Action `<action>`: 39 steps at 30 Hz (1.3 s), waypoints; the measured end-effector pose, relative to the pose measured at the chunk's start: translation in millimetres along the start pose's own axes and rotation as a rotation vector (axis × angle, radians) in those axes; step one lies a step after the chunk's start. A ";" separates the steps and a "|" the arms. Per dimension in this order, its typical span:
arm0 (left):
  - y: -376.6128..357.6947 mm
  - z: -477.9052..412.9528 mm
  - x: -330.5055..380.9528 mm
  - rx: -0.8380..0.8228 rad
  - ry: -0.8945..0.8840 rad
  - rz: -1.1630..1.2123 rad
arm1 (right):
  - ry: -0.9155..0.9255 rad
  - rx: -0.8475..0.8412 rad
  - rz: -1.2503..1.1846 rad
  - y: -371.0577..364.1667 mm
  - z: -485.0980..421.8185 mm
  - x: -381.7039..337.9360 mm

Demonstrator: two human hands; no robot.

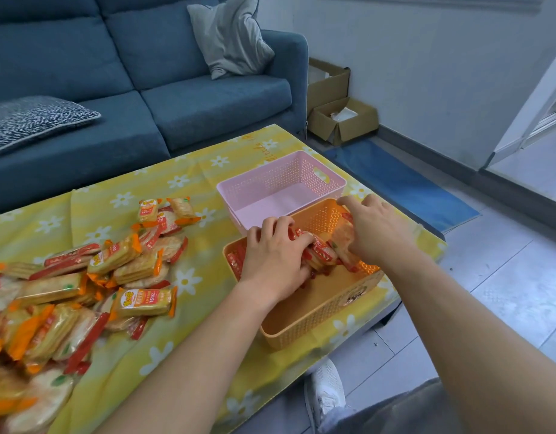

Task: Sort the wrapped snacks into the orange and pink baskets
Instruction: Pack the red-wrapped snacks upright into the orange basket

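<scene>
Left hand (272, 258) grasps a bundle of red-wrapped rice crackers (320, 252) inside the orange basket (317, 321). Right hand (377, 233) covers another pack (grip unclear). Loosely bunched, they could slip over into the pink basket (270, 183) at 12 o'clock.

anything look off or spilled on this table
Nothing really stands out. The unsorted snacks lie in a messy heap on the tablecloth, the pink basket is empty, and the left hand and right hand hold red-wrapped packs in the orange basket.
</scene>
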State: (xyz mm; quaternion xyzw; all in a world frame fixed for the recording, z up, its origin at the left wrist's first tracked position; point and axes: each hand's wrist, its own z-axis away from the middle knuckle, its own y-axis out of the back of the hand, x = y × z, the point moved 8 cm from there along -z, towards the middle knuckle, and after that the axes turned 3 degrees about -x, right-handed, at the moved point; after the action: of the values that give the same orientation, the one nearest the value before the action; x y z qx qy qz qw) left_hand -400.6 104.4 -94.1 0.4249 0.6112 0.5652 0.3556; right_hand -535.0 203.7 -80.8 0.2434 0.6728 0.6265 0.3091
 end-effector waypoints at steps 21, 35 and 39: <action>5.6 7.3 -11.8 0.110 0.127 -0.005 | -0.080 -0.151 -0.671 -16.6 -13.0 -30.4; 53.4 131.0 -160.3 0.091 0.416 0.278 | 0.369 -0.090 -0.817 35.7 38.4 -199.7; 42.5 199.2 -221.7 -0.034 0.572 0.218 | 0.528 -0.309 -0.592 -1.6 63.3 -280.0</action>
State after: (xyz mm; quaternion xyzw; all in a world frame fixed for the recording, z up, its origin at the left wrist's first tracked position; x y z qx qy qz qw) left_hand -127.7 -22.4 -83.6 0.3055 0.6280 0.7067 0.1134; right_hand -295.9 47.2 -52.9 -0.1781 0.6680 0.6450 0.3257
